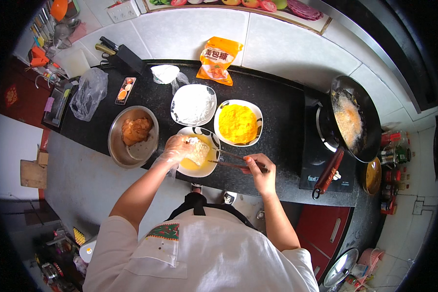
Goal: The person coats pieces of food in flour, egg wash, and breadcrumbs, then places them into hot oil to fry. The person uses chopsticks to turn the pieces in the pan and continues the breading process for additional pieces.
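My left hand (176, 149), in a clear plastic glove, pinches a flour-coated piece of food (198, 152) over a bowl of beaten egg (189, 165). In my right hand (260, 168) are dark chopsticks (230, 164), slightly spread, their tips over the egg bowl's right side. Behind the egg stands a dish of white powder (194, 104); right of that is a dish of yellow breadcrumbs (238, 123). A steel bowl (113, 140) to the left holds orange-brown marinated meat (136, 131). Something pale fries in bubbling oil in the wok (348, 120).
The wok's wooden handle (330, 171) points toward me over the induction cooker (310, 164). An orange breadcrumb bag (219, 60) leans on the tiled wall. A knife block (126, 60), phone-like object (125, 90) and clear plastic bag (89, 94) lie left. Seasoning jars (392, 157) stand right.
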